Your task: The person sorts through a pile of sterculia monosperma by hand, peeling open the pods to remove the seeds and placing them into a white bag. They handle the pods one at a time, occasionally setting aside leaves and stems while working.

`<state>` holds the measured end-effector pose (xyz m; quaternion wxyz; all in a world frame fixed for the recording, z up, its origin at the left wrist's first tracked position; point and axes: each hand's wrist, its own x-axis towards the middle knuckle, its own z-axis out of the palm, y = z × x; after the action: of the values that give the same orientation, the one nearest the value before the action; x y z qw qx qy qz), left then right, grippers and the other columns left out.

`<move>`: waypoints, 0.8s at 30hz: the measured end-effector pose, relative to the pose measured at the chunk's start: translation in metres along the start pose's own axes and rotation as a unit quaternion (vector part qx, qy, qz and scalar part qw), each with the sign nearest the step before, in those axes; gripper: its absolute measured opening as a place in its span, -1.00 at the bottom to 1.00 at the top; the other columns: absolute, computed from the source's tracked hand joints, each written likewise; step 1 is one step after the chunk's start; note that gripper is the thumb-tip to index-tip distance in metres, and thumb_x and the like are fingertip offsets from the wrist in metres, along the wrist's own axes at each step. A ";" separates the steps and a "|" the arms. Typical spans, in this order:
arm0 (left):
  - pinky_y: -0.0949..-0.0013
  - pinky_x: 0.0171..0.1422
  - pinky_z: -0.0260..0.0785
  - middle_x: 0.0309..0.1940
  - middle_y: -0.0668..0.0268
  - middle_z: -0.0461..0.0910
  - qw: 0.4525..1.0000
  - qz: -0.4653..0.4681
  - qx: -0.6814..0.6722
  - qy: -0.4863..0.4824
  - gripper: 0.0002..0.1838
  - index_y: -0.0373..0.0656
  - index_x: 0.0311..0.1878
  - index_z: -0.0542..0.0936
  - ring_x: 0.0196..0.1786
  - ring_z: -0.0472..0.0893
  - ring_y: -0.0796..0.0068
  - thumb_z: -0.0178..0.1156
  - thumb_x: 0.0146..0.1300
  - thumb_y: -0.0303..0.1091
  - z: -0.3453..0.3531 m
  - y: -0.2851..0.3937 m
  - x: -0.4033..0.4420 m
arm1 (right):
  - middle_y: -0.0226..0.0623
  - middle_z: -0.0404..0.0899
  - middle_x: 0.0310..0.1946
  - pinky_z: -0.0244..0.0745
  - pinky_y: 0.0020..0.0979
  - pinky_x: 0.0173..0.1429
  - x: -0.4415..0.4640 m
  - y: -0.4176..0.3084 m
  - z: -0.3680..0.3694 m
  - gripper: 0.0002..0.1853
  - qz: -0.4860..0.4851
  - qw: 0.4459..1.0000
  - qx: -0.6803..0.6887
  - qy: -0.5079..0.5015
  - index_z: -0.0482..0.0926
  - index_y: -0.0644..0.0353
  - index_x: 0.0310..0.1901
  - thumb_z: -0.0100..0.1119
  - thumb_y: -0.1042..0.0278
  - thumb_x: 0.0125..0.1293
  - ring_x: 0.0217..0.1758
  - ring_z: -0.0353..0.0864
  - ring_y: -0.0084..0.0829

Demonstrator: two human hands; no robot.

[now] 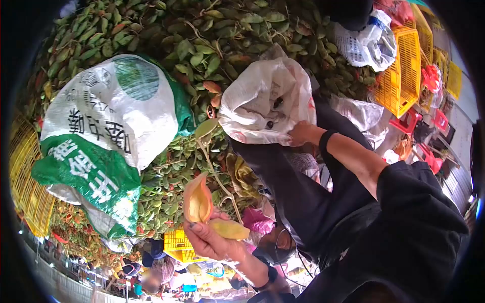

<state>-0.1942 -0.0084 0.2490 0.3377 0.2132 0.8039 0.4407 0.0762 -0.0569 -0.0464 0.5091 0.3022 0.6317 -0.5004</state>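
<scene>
An opened pod (197,202), orange outside and yellowish inside, is held upright in my left hand (209,241). A yellow-green piece of pod (230,229) lies against the same hand's fingers. My right hand (302,133) grips the lower rim of an open white woven sack (242,113), its fingers closed and partly hidden by the rim. A few small dark pieces show inside the sack. Around it spreads a large heap of green and reddish pods (197,55).
A white and green printed sack (111,106) lies on the heap at left. Yellow crates (399,76) stand at right, with another at the left edge (25,177). Red stools (405,121) and a white bag (366,45) are at right. Other people are in the background below.
</scene>
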 end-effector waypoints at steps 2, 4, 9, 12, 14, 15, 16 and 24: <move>0.53 -0.49 0.28 -0.51 0.27 0.42 1.000 -0.016 0.013 0.000 -0.60 -0.29 -0.18 0.43 -0.53 0.41 0.56 -0.06 0.45 -0.06 0.006 -0.002 -0.002 | -0.08 0.63 -0.10 0.41 -0.11 0.15 -0.018 0.016 0.028 -0.40 -0.004 0.998 -0.021 -0.067 0.58 0.04 0.05 0.13 -0.24 0.12 0.11 0.55 -0.12; 0.54 -0.48 0.28 -0.51 0.28 0.42 1.000 -0.022 0.007 -0.015 -0.60 -0.29 -0.18 0.44 -0.54 0.41 0.56 -0.07 0.45 -0.06 0.003 -0.002 -0.003 | -0.12 0.63 -0.09 0.41 -0.10 0.13 -0.037 0.014 0.025 -0.38 0.004 0.998 -0.023 -0.056 0.61 0.07 0.01 0.13 -0.27 0.10 0.09 0.57 -0.14; 0.53 -0.46 0.29 -0.51 0.29 0.43 0.999 -0.030 -0.018 -0.025 -0.61 -0.28 -0.18 0.43 -0.53 0.43 0.56 -0.10 0.46 -0.08 0.008 -0.001 -0.005 | -0.05 0.44 0.17 0.32 -0.21 0.29 -0.028 0.018 -0.008 -0.29 -0.072 0.969 0.220 0.086 0.44 0.11 0.21 0.17 -0.18 0.09 0.25 0.42 -0.13; 0.51 -0.46 0.30 -0.51 0.27 0.44 0.998 -0.051 -0.017 -0.019 -0.61 -0.30 -0.15 0.43 -0.54 0.44 0.56 -0.10 0.47 -0.08 0.009 -0.013 -0.006 | -0.05 0.42 0.17 0.26 -0.27 0.34 0.017 0.032 -0.023 -0.32 -0.138 0.875 0.332 0.324 0.41 0.10 0.23 0.23 0.01 0.05 0.26 0.39 -0.10; 0.52 -0.48 0.31 -0.52 0.27 0.44 0.998 -0.049 -0.027 -0.017 -0.60 -0.32 -0.10 0.44 -0.55 0.44 0.55 -0.11 0.47 -0.09 0.009 -0.018 -0.006 | -0.10 0.36 0.22 0.19 -0.19 0.39 -0.001 0.017 -0.069 -0.30 -0.091 0.935 0.232 0.251 0.36 0.09 0.26 0.22 0.18 0.00 0.25 0.38 -0.06; 0.52 -0.48 0.31 -0.52 0.27 0.44 0.998 -0.046 -0.027 -0.011 -0.60 -0.32 -0.10 0.44 -0.55 0.44 0.55 -0.11 0.47 -0.09 0.012 -0.019 -0.006 | -0.10 0.36 0.22 0.19 -0.19 0.39 0.005 0.018 -0.077 -0.30 -0.096 0.936 0.228 0.251 0.36 0.09 0.26 0.22 0.18 0.00 0.25 0.38 -0.06; 0.53 -0.49 0.32 -0.52 0.26 0.44 0.998 -0.053 -0.018 0.006 -0.60 -0.32 -0.09 0.43 -0.55 0.44 0.55 -0.11 0.47 -0.09 0.014 -0.019 -0.005 | -0.12 0.34 0.23 0.18 -0.13 0.38 0.012 0.018 -0.083 -0.30 -0.076 0.957 0.095 0.263 0.36 0.10 0.26 0.21 0.23 -0.01 0.26 0.35 -0.05; 0.41 -0.46 0.30 -0.49 0.22 0.42 0.985 -0.085 -0.065 0.138 -0.61 -0.28 -0.09 0.45 -0.45 0.44 0.39 0.03 0.36 -0.07 0.016 -0.042 0.001 | -0.11 0.41 0.15 0.38 -0.05 0.16 0.039 0.013 -0.135 -0.41 -0.059 0.889 -0.022 0.454 0.41 0.14 0.19 0.18 0.28 0.03 0.20 0.42 -0.07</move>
<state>-0.1847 -0.0206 0.2066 0.2726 0.0586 0.8277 0.4870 0.0298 0.0693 -0.0901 0.1422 0.4473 0.8216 -0.3237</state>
